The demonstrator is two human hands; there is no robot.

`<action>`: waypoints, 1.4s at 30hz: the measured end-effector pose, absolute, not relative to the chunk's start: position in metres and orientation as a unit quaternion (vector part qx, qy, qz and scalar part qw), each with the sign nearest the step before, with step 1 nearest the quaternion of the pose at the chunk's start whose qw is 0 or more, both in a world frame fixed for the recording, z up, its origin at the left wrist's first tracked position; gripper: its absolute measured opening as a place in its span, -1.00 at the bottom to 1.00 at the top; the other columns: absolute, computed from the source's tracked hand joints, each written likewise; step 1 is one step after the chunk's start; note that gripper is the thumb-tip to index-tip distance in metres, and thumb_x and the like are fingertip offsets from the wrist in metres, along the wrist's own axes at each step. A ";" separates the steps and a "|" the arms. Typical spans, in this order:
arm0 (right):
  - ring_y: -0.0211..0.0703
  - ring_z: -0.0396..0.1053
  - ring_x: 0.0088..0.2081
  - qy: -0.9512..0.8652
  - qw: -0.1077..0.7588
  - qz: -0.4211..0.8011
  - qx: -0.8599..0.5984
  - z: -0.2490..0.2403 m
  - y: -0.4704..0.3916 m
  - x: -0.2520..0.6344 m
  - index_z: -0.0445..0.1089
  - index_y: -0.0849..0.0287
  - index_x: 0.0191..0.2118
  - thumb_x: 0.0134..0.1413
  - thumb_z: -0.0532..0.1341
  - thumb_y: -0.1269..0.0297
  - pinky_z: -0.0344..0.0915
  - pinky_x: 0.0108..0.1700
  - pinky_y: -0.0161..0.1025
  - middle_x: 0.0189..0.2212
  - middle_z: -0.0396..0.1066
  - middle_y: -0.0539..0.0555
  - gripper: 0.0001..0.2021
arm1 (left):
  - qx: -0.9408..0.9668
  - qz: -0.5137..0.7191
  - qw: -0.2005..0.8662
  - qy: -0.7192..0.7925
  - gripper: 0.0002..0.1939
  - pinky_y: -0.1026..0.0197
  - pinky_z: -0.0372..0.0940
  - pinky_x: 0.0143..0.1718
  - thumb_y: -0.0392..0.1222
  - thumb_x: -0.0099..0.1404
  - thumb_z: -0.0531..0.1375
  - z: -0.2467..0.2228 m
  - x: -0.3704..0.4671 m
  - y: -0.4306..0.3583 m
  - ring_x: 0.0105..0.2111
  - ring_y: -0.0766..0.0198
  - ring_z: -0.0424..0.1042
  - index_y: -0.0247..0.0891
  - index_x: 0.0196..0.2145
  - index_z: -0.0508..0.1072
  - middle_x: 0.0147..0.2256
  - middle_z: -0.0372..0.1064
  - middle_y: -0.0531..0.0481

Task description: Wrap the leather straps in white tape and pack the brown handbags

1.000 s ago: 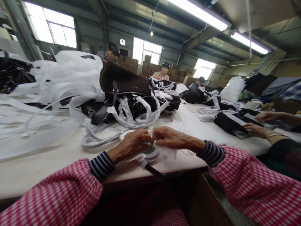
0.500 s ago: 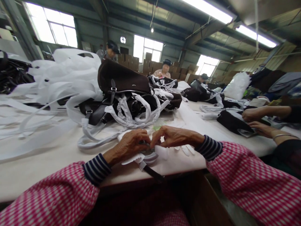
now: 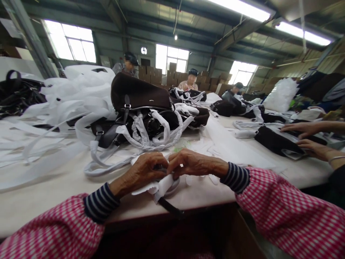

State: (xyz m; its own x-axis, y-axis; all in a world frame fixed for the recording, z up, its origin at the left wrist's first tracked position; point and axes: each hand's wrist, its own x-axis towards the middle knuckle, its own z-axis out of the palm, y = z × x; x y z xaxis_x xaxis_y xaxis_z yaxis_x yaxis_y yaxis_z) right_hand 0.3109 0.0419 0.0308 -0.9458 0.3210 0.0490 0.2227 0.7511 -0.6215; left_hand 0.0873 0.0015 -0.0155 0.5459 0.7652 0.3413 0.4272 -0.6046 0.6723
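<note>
My left hand (image 3: 145,172) and my right hand (image 3: 192,163) meet near the front edge of the table, fingertips nearly touching. Both are closed in a pinch on white wrapping (image 3: 165,185) around a strap. A dark strap end (image 3: 171,208) sticks out below it toward the table edge. Just left of it lies a loose white strip (image 3: 145,189) under my left hand. Behind my hands sits a pile of dark bags (image 3: 141,94) with white-wrapped handles (image 3: 161,126).
Heaped white strips (image 3: 86,86) and black straps (image 3: 18,93) lie on the left. On the right, a person's hands (image 3: 309,135) touch a dark bag (image 3: 272,140). Small white pieces (image 3: 214,179) lie beside my right hand. More people sit across the table (image 3: 210,194).
My hands and the wrapped strap have shifted slightly left in the view. The white wrapping now stands across the strap between my hands. The person's hand on the right has opened flatter over the bag.
</note>
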 end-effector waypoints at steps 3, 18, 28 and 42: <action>-0.23 0.40 -0.28 -0.931 0.087 0.327 -0.139 0.025 0.042 0.314 0.59 0.27 -0.22 0.19 0.32 0.49 0.26 -0.18 -0.34 -0.28 0.48 0.06 -0.92 | 0.818 0.326 0.223 0.419 -0.85 0.27 0.20 -0.35 -0.13 0.33 0.28 -0.016 0.088 -0.007 -0.39 0.28 0.33 -0.27 -0.32 0.53 -0.40 0.43 0.04; -0.31 0.14 -0.53 -0.957 0.044 0.175 -0.225 0.037 0.034 0.300 0.50 0.23 -0.47 -0.09 0.28 0.53 -0.01 -0.44 -0.29 -0.57 0.35 -0.04 -0.91 | 0.785 0.308 0.199 0.499 -0.70 0.07 0.40 0.09 0.02 0.42 0.24 -0.013 0.092 -0.088 0.11 0.04 0.44 0.07 0.07 0.53 0.15 0.44 0.02; -0.38 0.21 -0.62 -0.951 -0.072 0.255 -0.160 0.046 0.046 0.286 0.35 0.25 -0.52 -0.13 0.19 0.67 0.03 -0.54 -0.40 -0.66 0.28 -0.11 -0.82 | 0.739 0.276 0.269 0.552 -0.89 0.18 0.30 -0.23 -0.21 0.23 0.25 0.006 0.091 -0.053 -0.23 0.14 0.48 -0.16 -0.28 0.59 -0.27 0.55 0.06; -0.32 0.24 -0.49 -0.938 -0.043 0.306 -0.160 0.044 0.038 0.296 0.44 0.27 -0.43 -0.11 0.15 0.68 0.16 -0.40 -0.37 -0.52 0.36 -0.05 -0.79 | 0.864 0.153 0.215 0.428 -0.76 0.20 0.21 -0.22 -0.17 0.49 0.08 0.017 0.079 -0.044 -0.28 0.23 0.34 -0.20 -0.29 0.50 -0.27 0.33 -0.01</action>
State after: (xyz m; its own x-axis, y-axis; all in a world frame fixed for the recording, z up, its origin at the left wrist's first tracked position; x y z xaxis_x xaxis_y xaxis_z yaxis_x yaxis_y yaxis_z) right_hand 0.2956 0.0377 0.0444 -0.9454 0.2730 -0.1782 0.3256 0.7617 -0.5601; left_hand 0.0787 -0.0444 0.0173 0.5868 0.8058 0.0800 0.6744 -0.5410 0.5025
